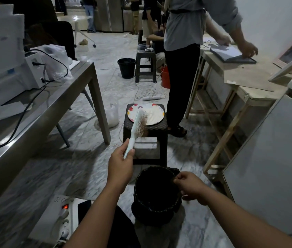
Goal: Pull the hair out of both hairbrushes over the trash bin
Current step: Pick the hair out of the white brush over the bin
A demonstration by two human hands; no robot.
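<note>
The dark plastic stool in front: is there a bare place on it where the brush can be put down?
Little. The round flowered plate covers most of the dark plastic stool top; only its corners stay bare. The plate's pale middle is free. The left hand holds the light-blue hairbrush over the plate's left edge.

Brush handle [130, 147] end hidden in left hand [121, 164].

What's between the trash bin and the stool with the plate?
Nothing solid: in the head view, only bare marble floor separates the trash bin from the stool.
</note>
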